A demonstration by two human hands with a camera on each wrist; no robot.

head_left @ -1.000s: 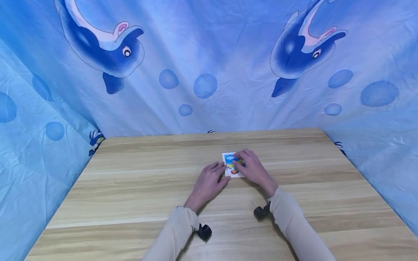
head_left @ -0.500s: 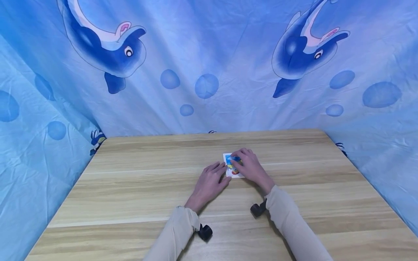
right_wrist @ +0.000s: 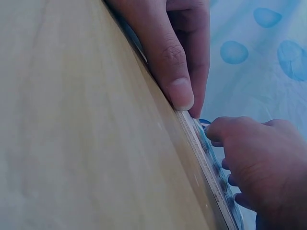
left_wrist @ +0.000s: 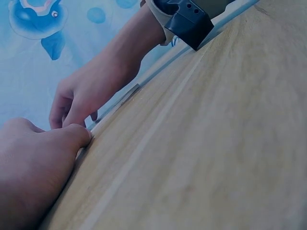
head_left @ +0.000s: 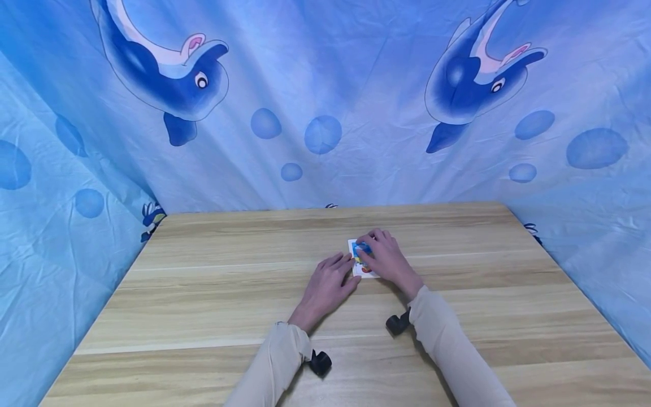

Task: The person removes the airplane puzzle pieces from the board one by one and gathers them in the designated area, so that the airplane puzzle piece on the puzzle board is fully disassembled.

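A small square picture board (head_left: 357,273) with a white border and a bright cartoon picture lies flat on the wooden table. My left hand (head_left: 327,285) rests at its left edge, fingers loosely extended and the thumb by the near left corner. The thumb (right_wrist: 181,93) touches the board's side in the right wrist view. Bent over the picture from the right is my right hand (head_left: 390,260), thumb and fingertips down on its surface. That hand covers much of the picture's right part. Whether its fingers pinch a small piece is hidden in all views.
The wood-grain table (head_left: 213,294) spreads out around both hands. A blue curtain (head_left: 325,68) with dolphins and bubbles hangs behind and at the sides. Each wrist carries a small black camera, the left one (head_left: 320,363) and the right one (head_left: 398,323).
My right hand and forearm have shifted slightly left over the picture, covering a bit more of it. My left hand has stayed at the board's edge.
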